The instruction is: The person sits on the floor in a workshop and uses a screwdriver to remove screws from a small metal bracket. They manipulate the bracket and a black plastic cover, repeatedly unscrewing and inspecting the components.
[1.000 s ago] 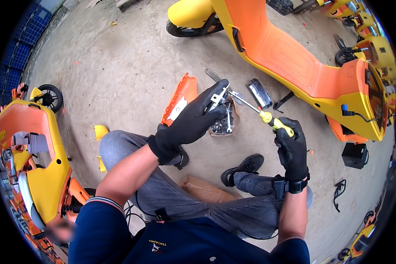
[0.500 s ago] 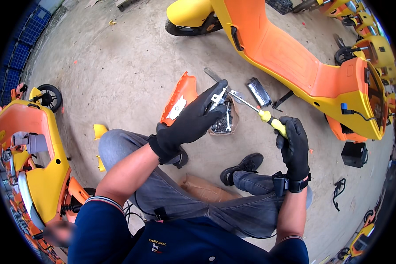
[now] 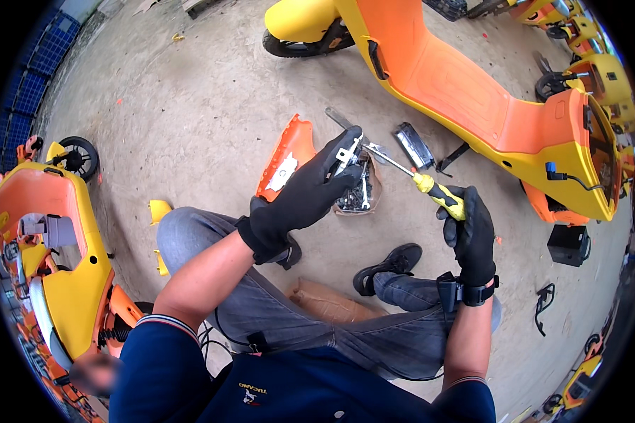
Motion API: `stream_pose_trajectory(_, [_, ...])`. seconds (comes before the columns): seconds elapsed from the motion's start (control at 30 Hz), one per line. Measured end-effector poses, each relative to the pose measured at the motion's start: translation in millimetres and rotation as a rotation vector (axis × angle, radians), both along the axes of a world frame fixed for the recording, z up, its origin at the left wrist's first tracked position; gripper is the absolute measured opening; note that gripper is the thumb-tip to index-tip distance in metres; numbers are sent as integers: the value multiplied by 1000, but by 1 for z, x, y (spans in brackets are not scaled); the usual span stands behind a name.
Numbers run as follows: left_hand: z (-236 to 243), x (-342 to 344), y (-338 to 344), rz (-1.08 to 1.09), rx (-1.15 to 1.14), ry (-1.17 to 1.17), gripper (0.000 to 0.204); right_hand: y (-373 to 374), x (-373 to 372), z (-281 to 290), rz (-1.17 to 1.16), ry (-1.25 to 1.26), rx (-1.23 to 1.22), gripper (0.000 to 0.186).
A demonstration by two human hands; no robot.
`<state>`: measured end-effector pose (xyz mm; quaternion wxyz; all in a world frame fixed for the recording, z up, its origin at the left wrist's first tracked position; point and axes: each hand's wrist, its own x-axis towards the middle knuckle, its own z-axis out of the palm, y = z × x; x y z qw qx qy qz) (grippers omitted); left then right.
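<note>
Different screwdriver (image 3: 423, 182) grip (right hand (image 3: 470, 229))

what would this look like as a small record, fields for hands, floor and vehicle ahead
left hand: black-gloved, holds a small silver metal bracket
right hand: black-gloved, holds a yellow-and-black-handled steel screwdriver, tip at the bracket
floor: open brown cardboard box of small parts, curved orange plastic panel
vehicle: large yellow-and-orange scooter, ahead right
</note>
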<state>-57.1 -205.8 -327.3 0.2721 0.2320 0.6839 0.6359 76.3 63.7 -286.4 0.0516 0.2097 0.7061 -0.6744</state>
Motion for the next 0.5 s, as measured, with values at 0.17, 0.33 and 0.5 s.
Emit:
stream_pose_trajectory(0.17, [0, 0, 1, -11, 14, -26, 60, 3, 2, -23, -183, 188, -234, 30])
stream_pose_trajectory(0.33, [-7, 0, 0, -19, 56, -28, 60, -13, -3, -18, -275, 213, -112, 35])
stream_pose_trajectory(0.5, [-1, -1, -1, 6, 12, -43, 60, -8, -2, -4, -67, 4, -80, 37])
